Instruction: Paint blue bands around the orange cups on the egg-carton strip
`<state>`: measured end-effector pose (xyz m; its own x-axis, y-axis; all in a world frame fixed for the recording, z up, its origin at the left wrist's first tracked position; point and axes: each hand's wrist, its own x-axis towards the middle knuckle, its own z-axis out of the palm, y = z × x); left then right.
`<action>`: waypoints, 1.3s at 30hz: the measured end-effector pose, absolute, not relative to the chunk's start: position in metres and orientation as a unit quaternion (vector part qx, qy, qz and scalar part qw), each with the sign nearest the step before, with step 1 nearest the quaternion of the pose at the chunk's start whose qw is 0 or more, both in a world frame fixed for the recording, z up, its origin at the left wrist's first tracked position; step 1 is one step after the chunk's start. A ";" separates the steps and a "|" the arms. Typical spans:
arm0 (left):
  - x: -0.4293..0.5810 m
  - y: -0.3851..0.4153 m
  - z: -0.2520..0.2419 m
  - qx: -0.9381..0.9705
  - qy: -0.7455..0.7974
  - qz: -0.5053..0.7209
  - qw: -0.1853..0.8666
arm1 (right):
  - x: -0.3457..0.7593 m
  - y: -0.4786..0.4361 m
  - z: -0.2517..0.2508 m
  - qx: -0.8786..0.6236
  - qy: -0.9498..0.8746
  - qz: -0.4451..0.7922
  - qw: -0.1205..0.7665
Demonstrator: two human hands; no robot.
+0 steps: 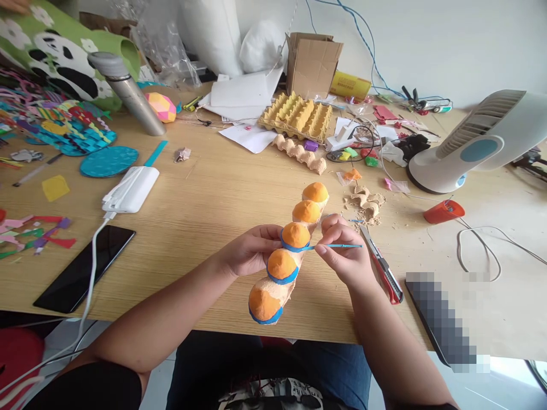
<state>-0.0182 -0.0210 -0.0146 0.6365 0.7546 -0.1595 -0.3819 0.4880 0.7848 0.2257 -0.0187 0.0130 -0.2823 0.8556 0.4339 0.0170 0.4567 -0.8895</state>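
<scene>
A strip of egg carton (273, 290) is held up over the table, tilted away from me. Several of its humps are covered in orange, clay-like material, and the three nearest have a blue band along their lower edge. My left hand (255, 249) grips the strip's left side near the middle, its fingertips partly hidden behind it. Pinched in my right hand (344, 250) is a thin blue modelling tool (348, 246). The tool's tip meets the blue band of the middle hump.
A utility knife (387, 273) lies right of my right hand, below torn carton scraps (365, 202). A white fan (474, 139) and an orange cup (443, 212) stand at right. At left are a power bank (132, 191) and a black phone (85, 270). Behind sits a yellow egg tray (297, 117).
</scene>
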 end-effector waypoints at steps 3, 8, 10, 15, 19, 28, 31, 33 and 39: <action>-0.018 -0.022 -0.012 0.365 0.253 0.342 0.828 | 0.226 -0.019 0.014 -0.301 -0.685 0.428 0.508; -0.017 -0.023 -0.009 0.362 0.258 0.341 0.828 | 0.224 -0.020 0.014 -0.307 -0.693 0.424 0.496; -0.017 -0.023 -0.010 0.364 0.255 0.342 0.828 | 0.223 -0.020 0.014 -0.312 -0.691 0.417 0.501; -0.017 -0.024 -0.012 0.356 0.262 0.359 0.822 | 0.224 -0.020 0.014 -0.321 -0.694 0.402 0.504; -0.015 -0.025 -0.011 0.351 0.281 0.376 0.810 | 0.224 -0.022 0.018 -0.293 -0.709 0.391 0.509; -0.013 -0.026 -0.010 0.339 0.294 0.396 0.802 | 0.218 -0.024 0.017 -0.284 -0.748 0.277 0.532; -0.012 -0.026 -0.009 0.339 0.302 0.405 0.794 | 0.218 -0.024 0.017 -0.289 -0.748 0.278 0.530; -0.011 -0.027 -0.008 0.341 0.306 0.411 0.788 | 0.219 -0.024 0.018 -0.290 -0.747 0.285 0.525; -0.009 -0.028 -0.006 0.346 0.306 0.416 0.783 | 0.219 -0.024 0.018 -0.269 -0.759 0.291 0.517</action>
